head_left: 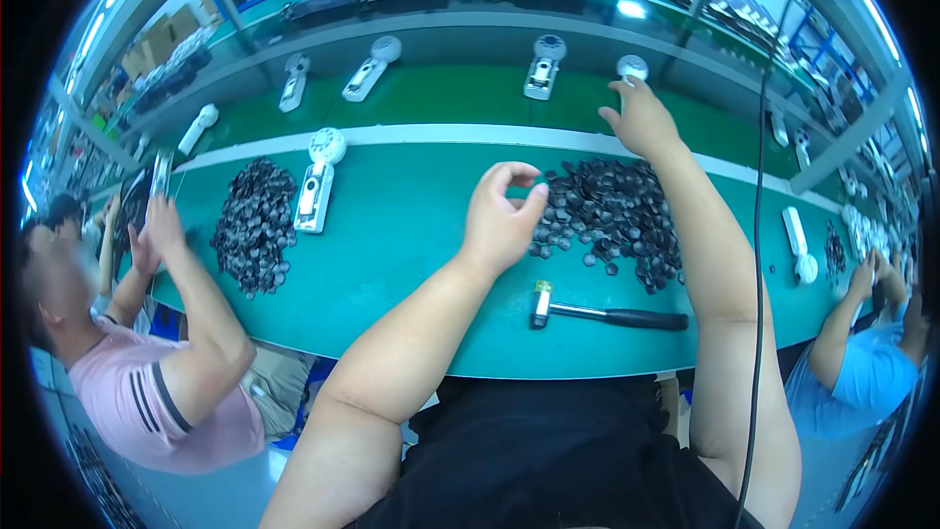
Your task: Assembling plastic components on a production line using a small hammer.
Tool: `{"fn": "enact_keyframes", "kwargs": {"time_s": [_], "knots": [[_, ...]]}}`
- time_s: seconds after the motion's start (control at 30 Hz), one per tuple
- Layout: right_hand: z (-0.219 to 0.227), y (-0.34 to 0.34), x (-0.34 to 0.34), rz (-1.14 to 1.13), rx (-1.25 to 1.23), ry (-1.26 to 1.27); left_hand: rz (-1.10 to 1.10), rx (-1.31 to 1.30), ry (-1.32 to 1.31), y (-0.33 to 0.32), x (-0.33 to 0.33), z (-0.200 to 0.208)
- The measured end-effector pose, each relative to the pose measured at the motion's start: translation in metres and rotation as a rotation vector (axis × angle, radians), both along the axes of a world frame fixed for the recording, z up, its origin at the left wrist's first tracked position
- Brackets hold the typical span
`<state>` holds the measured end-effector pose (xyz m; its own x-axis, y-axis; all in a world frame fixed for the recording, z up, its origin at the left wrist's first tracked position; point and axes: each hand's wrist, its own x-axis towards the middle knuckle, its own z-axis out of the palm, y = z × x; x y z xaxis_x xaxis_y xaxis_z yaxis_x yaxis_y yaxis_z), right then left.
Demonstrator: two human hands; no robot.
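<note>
Green worktable [411,225], grey post [857,140], white tube light [876,20]

White device [633,66], over on green belt [460,98]: round pale head in plain sight, pointing to far side; body mostly hidden from here, tilt hard to judge. Nearer, on green tabletop [411,206], heap of small black pieces [609,211]: flat-looking, slightly shiny, many with angular, roughly five-sided outlines. Pieces overlap every which way, thick toward back, thinning to loose strays at front left. Right flank of heap partly blocked from view.
</note>
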<state>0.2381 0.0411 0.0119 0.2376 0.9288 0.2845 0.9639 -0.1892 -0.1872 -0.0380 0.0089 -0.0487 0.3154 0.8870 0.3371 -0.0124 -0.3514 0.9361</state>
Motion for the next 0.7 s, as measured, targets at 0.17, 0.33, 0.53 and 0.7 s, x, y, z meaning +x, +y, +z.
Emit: {"fn": "enact_keyframes", "kwargs": {"time_s": [0.17,0.33,0.53,0.7], "knots": [[-0.048,0.092,-0.028,0.188,0.087,0.038,-0.031,-0.039,0.053,-0.002,0.002,0.009],[-0.065,0.135,-0.035,0.124,0.048,0.057,-0.013,-0.028,0.048,0.001,-0.001,0.003],[-0.017,0.077,-0.026,0.040,0.046,0.489,-0.110,-0.297,-0.286,0.004,0.008,-0.004],[0.017,-0.078,-0.084,0.431,0.088,0.777,-0.322,-0.789,-0.942,0.005,0.004,0.015]]}}
